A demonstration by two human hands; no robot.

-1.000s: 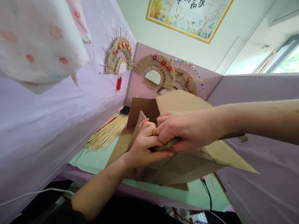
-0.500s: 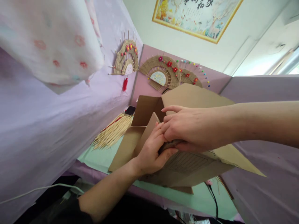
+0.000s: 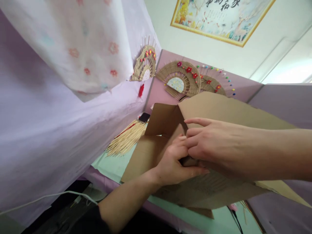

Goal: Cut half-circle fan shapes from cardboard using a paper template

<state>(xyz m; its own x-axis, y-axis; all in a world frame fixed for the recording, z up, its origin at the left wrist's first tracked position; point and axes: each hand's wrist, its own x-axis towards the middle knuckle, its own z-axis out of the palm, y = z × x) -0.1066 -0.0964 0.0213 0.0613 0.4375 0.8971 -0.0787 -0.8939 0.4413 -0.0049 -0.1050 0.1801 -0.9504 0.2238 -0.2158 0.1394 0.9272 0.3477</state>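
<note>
A brown cardboard box (image 3: 219,191) lies on its side across the table, its flaps spread out. My left hand (image 3: 174,159) is closed around the near edge of the box, thumb on the outside wall and fingers toward the inner side. Right against it, my right hand (image 3: 207,139) grips the same cardboard edge, its index finger stretched along the upper side. The fingertips of both hands meet and partly hide the edge between them. One open flap (image 3: 138,156) rests on the table to the left.
Thin bamboo sticks (image 3: 126,138) lie in a loose bundle at the left, beside a dark phone (image 3: 144,117). Woven fans (image 3: 180,78) hang on the pink partition. A flowered cloth (image 3: 97,48) hangs at upper left. A black cable (image 3: 237,221) runs off the front edge.
The view has shifted, so most things appear farther right and slightly lower. Both hands stay on the box edge, and the box's right end looks nearer.
</note>
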